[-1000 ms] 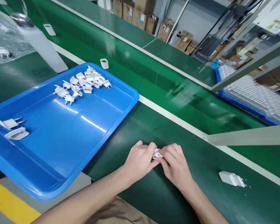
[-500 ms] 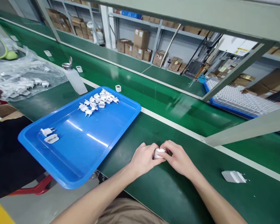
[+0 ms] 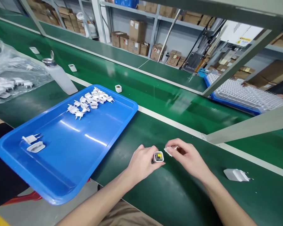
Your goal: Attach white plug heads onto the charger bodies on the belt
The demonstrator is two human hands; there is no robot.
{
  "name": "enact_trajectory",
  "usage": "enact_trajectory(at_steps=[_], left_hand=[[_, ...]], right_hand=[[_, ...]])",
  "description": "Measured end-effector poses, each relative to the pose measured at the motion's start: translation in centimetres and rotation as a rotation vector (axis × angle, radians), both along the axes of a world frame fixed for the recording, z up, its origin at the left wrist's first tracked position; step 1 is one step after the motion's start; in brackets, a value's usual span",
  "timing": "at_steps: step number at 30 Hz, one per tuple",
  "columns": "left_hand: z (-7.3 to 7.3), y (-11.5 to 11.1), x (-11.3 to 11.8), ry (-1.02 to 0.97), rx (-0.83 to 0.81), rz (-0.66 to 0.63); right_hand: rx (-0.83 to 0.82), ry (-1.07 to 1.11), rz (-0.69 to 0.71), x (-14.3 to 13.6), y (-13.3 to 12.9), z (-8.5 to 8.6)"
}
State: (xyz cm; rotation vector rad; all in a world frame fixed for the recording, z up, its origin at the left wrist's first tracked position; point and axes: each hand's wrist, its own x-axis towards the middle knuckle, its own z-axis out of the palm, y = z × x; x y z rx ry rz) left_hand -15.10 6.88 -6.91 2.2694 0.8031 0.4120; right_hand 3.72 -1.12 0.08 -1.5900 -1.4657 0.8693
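Note:
My left hand (image 3: 143, 163) is closed round a white charger housing (image 3: 158, 156), whose open end faces me and shows yellow and black parts inside. Just right of it, my right hand (image 3: 187, 155) pinches a white plug cap (image 3: 171, 151) with metal pins; a small gap parts cap and housing. On the green bench to the right lies a white charger with pins (image 3: 237, 175). A blue tray (image 3: 94, 157) at the left holds a pile of white plug caps (image 3: 91, 100), and two more caps (image 3: 34, 142) near its left end.
Behind the tray stand a pump bottle (image 3: 61, 77) and a bag of white caps (image 3: 11, 81). On the green belt sit several white housings, one being a housing (image 3: 118, 88) beyond the tray. A metal post (image 3: 250, 124) slants at the right, before a tray of white parts (image 3: 247, 94).
My right hand has moved slightly right with the plug cap, which is now apart from the housing in my left hand. The view has shifted, so the tray appears further left.

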Motion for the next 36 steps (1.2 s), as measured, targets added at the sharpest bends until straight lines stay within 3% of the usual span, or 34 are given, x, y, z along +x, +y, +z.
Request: enact_trajectory(at_steps=[2, 4, 8, 12, 16, 23, 30, 36], left_hand=[[-0.3, 0.0, 0.0, -0.024, 0.01, -0.003], [-0.6, -0.1, 0.0, -0.073, 0.033, -0.007], [-1.2, -0.2, 0.0, -0.176, 0.075, -0.013], [-1.3, -0.3, 0.0, -0.23, 0.085, -0.009], [-1.2, -0.3, 0.1, -0.214, 0.087, -0.004], [-1.1, -0.3, 0.0, -0.172, 0.039, -0.009], [-1.3, -0.4, 0.0, -0.204, 0.086, -0.013], [-1.2, -0.2, 0.0, -0.122, 0.084, -0.031]], right_hand=[[-0.169, 0.137, 0.128, 0.2, 0.1, 0.3], [-0.222, 0.15, 0.163, 0.3, 0.0, 0.4], [0.017, -0.246, 0.107, -0.3, -0.1, -0.3], [0.146, -0.509, 0.227, -1.3, -0.2, -1.4], [0.17, -0.57, 0.286, -1.6, -0.2, -1.6], [0.22, -0.473, 0.234, -1.8, -0.4, -2.2], [0.19, -0.614, 0.259, -1.9, -0.7, -2.4], [0.251, -0.722, 0.233, -2.0, -1.0, -3.8]])
